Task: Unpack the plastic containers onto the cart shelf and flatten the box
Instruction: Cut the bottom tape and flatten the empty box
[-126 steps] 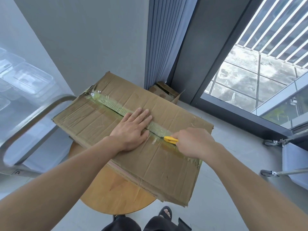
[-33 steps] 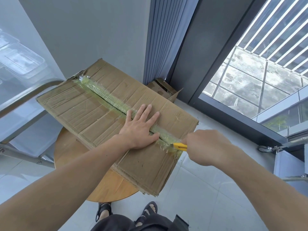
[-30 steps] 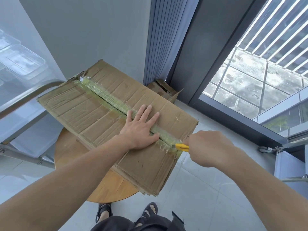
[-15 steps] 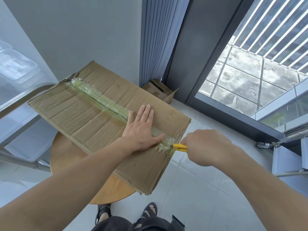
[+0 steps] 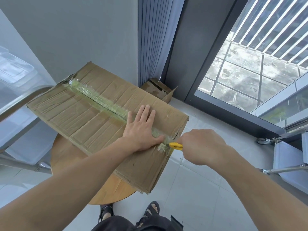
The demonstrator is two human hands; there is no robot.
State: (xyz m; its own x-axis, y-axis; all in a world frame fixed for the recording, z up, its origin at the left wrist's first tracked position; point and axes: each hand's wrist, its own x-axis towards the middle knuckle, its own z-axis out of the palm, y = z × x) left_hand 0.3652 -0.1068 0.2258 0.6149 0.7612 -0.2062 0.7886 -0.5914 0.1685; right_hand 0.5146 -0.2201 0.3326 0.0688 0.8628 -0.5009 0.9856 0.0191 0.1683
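Note:
A brown cardboard box (image 5: 86,117) lies on a round wooden table (image 5: 106,190), its taped seam facing up. Greenish tape (image 5: 98,100) runs along that seam. My left hand (image 5: 141,129) presses flat on the box with straight fingers, the thumb beside the tape. My right hand (image 5: 200,145) grips a yellow box cutter (image 5: 175,145) at the near right end of the seam, at the box's edge. Clear plastic containers (image 5: 13,70) sit on the cart shelf at the far left.
The metal cart frame (image 5: 21,105) stands left of the table. A small open cardboard box (image 5: 158,90) sits on the floor by the curtain. A second cart's wheels and rails (image 5: 273,140) are at the right. My sandalled feet (image 5: 130,212) stand on the tiled floor.
My right hand has drawn the cutter along the seam toward me, from mid-box to the near edge. My left hand stays pressed on the box.

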